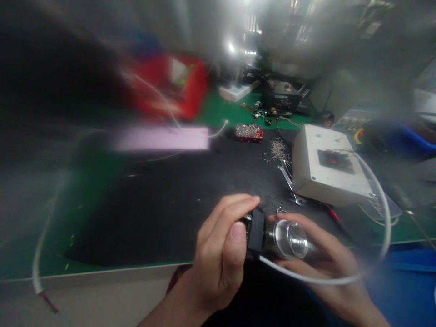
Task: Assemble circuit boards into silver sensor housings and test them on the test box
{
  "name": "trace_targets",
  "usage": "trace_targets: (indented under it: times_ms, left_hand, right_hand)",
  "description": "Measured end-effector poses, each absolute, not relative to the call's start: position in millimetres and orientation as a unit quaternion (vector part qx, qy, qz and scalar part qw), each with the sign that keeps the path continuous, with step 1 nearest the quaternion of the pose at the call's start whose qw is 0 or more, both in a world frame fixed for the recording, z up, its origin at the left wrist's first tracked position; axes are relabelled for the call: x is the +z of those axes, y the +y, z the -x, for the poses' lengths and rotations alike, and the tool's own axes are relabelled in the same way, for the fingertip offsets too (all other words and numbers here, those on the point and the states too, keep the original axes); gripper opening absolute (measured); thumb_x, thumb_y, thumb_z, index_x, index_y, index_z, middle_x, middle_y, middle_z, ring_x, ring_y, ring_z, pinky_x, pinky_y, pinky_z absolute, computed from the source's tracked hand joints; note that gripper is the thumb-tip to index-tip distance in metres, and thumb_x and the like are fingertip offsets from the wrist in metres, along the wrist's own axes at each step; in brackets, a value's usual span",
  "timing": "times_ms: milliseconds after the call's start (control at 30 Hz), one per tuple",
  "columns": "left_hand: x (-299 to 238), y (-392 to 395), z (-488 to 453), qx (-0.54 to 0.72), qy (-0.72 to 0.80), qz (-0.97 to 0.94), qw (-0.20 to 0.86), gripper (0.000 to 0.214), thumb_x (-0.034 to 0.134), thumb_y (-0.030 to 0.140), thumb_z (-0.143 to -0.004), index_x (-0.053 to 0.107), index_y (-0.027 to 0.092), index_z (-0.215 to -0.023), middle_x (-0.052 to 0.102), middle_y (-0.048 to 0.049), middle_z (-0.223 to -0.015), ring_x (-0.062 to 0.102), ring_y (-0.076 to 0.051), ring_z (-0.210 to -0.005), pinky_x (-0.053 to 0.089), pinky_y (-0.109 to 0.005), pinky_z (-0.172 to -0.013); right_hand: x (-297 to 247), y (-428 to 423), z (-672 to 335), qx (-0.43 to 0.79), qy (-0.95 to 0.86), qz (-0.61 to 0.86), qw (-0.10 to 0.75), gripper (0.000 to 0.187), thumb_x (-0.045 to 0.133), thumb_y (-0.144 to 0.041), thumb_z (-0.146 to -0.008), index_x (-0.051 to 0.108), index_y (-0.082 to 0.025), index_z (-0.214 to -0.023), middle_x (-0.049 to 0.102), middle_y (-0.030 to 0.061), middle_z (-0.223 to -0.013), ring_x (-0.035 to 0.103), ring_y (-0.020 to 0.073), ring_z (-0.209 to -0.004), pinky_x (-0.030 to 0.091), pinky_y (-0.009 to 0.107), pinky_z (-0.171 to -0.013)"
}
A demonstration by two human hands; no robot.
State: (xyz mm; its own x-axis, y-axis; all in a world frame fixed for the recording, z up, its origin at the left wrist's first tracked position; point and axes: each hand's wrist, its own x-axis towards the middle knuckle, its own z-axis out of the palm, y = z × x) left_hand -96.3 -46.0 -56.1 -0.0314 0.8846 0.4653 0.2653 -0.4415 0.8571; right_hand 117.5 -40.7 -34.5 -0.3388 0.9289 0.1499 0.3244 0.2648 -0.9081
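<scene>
My left hand point(221, 250) is closed around a black housing point(257, 231), thumb on the near side and fingers over the top. Part of what looks like a circuit board shows between the thumb and fingers. To the right, a clear round cover point(291, 240) sits against or very close to the housing; whether they are joined I cannot tell. My right hand point(335, 259) grips this cover between thumb and fingers. From the housing's lower edge a white cable point(327, 280) passes in front of my right hand and loops up to the right.
A white box point(330, 168) with a dark panel stands at the right, beside a wrench point(288, 179) and scattered screws point(278, 149). Farther back are a tin of small metal parts point(249, 132), a black device point(282, 97), a red bin point(170, 86) and a pale strip point(166, 138).
</scene>
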Motion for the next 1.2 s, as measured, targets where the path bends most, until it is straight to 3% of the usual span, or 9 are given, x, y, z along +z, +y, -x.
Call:
trace_targets:
  times_ms: [300,633,833,1033,1200]
  left_hand:
    - [-54.6,-42.9,99.4,0.551,0.475,-0.609,0.316,0.035,0.038,0.029,-0.111,0.069,0.026,-0.127,0.07,-0.0005,-0.126,0.06,-0.018,-0.125,0.044,-0.031,-0.108]
    - [-46.7,-41.8,97.9,0.521,0.536,-0.558,0.362,0.038,0.036,0.038,-0.113,0.071,0.031,-0.125,0.075,0.0053,-0.117,0.068,-0.014,-0.108,0.049,-0.026,-0.095]
    - [-43.4,-43.8,95.3,0.534,0.537,-0.532,0.379,0.038,0.034,0.038,-0.113,0.071,0.031,-0.124,0.075,0.0044,-0.117,0.069,-0.016,-0.108,0.051,-0.027,-0.093]
    - [-33.8,-33.6,103.5,0.479,0.523,-0.565,0.42,0.034,0.04,0.04,-0.112,0.072,0.033,-0.124,0.074,0.0056,-0.124,0.067,-0.015,-0.116,0.047,-0.026,-0.099]
    - [-36.9,-18.0,100.7,0.481,0.519,-0.559,0.432,0.042,0.038,0.043,-0.112,0.076,0.027,-0.116,0.077,0.0001,-0.116,0.068,-0.02,-0.112,0.048,-0.031,-0.098]
  right_hand:
    - [-46.4,-37.9,-118.6,0.382,-0.743,0.435,0.335,0.053,0.083,-0.028,-0.092,0.061,-0.038,-0.14,0.066,-0.0057,-0.137,0.064,0.0134,-0.125,0.053,0.014,-0.104]
    - [-53.1,-42.0,-117.9,0.408,-0.73,0.428,0.344,0.053,0.077,-0.032,-0.097,0.057,-0.036,-0.146,0.064,-0.0038,-0.141,0.061,0.0161,-0.13,0.047,0.019,-0.112]
    - [-59.7,-46.2,-114.5,0.387,-0.731,0.418,0.376,0.054,0.074,-0.027,-0.099,0.055,-0.033,-0.149,0.062,-0.0001,-0.143,0.058,0.0197,-0.134,0.047,0.025,-0.113]
    - [-64.2,-40.9,-122.0,0.37,-0.747,0.437,0.339,0.054,0.075,-0.03,-0.098,0.053,-0.033,-0.147,0.061,-0.0009,-0.144,0.058,0.0171,-0.134,0.043,0.022,-0.116]
    - [-67.9,-40.4,-121.2,0.362,-0.75,0.454,0.318,0.053,0.073,-0.028,-0.098,0.051,-0.032,-0.146,0.061,-0.0006,-0.142,0.06,0.0151,-0.129,0.046,0.021,-0.111]
